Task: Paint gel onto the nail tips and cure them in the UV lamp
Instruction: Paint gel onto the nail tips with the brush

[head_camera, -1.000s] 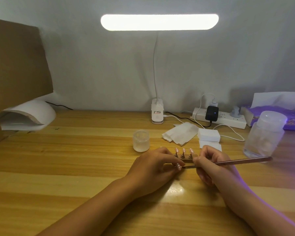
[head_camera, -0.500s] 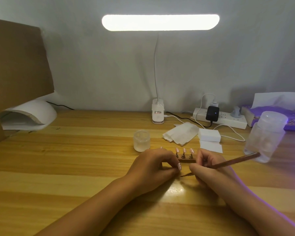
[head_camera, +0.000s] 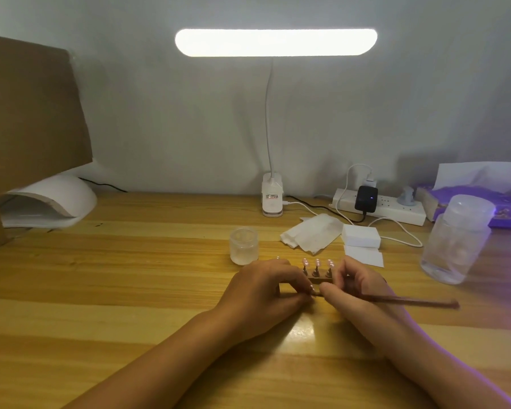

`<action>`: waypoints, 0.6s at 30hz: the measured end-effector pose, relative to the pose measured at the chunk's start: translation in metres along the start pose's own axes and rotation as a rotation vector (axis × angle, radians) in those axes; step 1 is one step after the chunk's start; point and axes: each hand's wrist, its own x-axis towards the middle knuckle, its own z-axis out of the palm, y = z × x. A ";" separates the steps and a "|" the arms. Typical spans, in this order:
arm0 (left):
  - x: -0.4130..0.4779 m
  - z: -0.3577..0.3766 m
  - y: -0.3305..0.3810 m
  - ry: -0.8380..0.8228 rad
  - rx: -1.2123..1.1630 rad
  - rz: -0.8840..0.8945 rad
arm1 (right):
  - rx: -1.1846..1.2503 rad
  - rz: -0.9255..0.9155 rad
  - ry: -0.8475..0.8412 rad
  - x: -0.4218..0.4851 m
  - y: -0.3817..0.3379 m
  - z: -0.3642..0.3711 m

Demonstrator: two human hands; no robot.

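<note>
Brown holder (head_camera: pixel 321 280) partly behind left hand (head_camera: pixel 266 286)

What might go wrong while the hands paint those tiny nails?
1. The brush in the right hand has a long handle ending near the clear bottle; a swing might knock it.
2. The small jar sits just behind the left hand, which grips the stand; a nudge may tip it.
3. The nail tips stand close together; wet gel might smear between them.
</note>
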 end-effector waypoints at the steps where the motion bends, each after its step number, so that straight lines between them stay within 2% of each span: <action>1: 0.000 0.000 0.000 0.001 0.016 0.006 | -0.029 -0.024 -0.006 0.000 0.000 0.000; 5: 0.000 0.000 0.001 0.002 0.018 -0.004 | 0.074 0.007 0.103 -0.001 0.001 -0.001; 10: 0.000 0.000 0.001 -0.002 0.030 -0.001 | -0.044 -0.013 0.041 0.002 0.002 0.000; 15: 0.000 0.000 0.002 -0.011 0.021 -0.009 | 0.064 0.015 0.099 0.001 0.002 -0.001; 18: 0.000 -0.001 0.003 -0.008 0.034 -0.016 | -0.048 0.004 0.052 0.002 0.005 -0.001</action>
